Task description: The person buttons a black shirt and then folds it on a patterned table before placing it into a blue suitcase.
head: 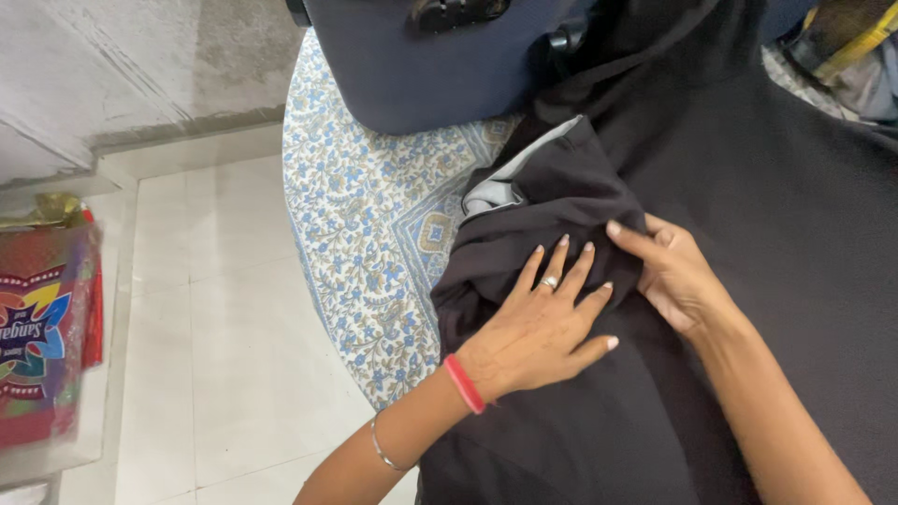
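The left hand (541, 327) is lying flat and open, fingers spread, pressing down on a black garment (748, 234) without gripping it; a ring is showing on one finger and a red band (465, 383) and a thin bangle (382, 451) are sitting on the wrist. Just beside it, the right hand (675, 274) is pinching a bunched fold of the same garment between thumb and fingers, the fingers partly curled. The cloth is lying directly under both hands, matte and soft, rumpled into folds near the fingertips, with a strip of pale grey lining (510, 178) showing at the upper edge of the bundle. The garment is spreading over a blue-and-tan floral sheet (365, 215), smooth printed cotton. Beyond it a dark navy suitcase (430, 65) is standing, its contents hidden. Well apart, at the left over pale floor tiles (224, 355), a red, colourfully printed box (42, 327) is sitting; what it holds cannot be told.
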